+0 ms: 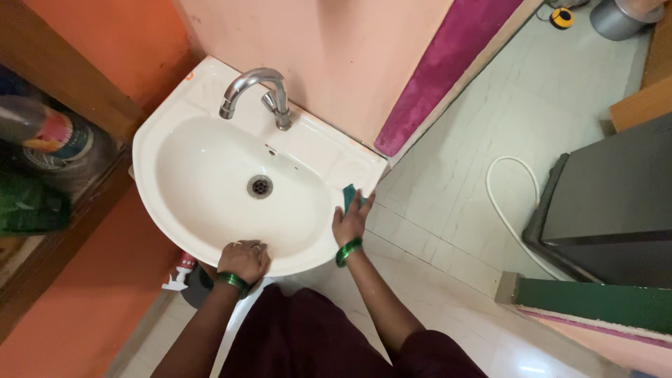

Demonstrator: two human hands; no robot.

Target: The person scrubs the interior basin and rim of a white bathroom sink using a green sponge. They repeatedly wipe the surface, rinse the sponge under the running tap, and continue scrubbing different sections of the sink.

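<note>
Here, your hands are on the white wash basin [210,168], one on each side of its near rim.

Your left hand [243,260] rests curled on the near edge, its grip closed over the rim. Your right hand [350,222] presses a green scrub pad [349,195] against the right rim, fingers folded round it. The pad looks soft, light and likely slippery when wet; pinch it across its flat faces.

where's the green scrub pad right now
In the head view, the green scrub pad is under the right hand, pressed on the white sink's right rim.
</note>
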